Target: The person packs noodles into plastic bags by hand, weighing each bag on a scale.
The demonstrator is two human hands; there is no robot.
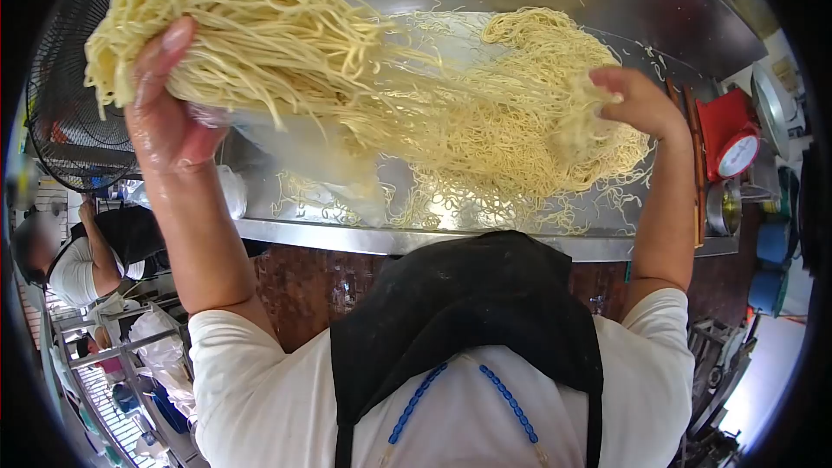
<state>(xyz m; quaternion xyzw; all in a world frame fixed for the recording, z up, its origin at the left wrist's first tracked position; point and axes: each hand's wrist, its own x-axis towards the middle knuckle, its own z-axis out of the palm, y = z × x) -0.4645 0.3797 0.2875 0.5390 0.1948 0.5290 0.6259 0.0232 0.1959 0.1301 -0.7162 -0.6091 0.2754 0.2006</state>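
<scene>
A large bundle of yellow noodles is raised at the upper left, with my left hand closed around it from below. The thumb lies across the strands, and the hand looks wet. Loose strands trail from that bundle toward a big heap of noodles on the metal worktop. At the right edge of the heap is my right hand, its visible fingers apart, beside some noodles blurred by motion. A translucent plastic sheet or bag hangs or lies beneath the raised bundle.
Right of the heap stand a red dial scale and long wooden sticks. A large black fan is at the left. Another person is farther back on the left, near a metal rack. Scattered strands lie along the worktop's front edge.
</scene>
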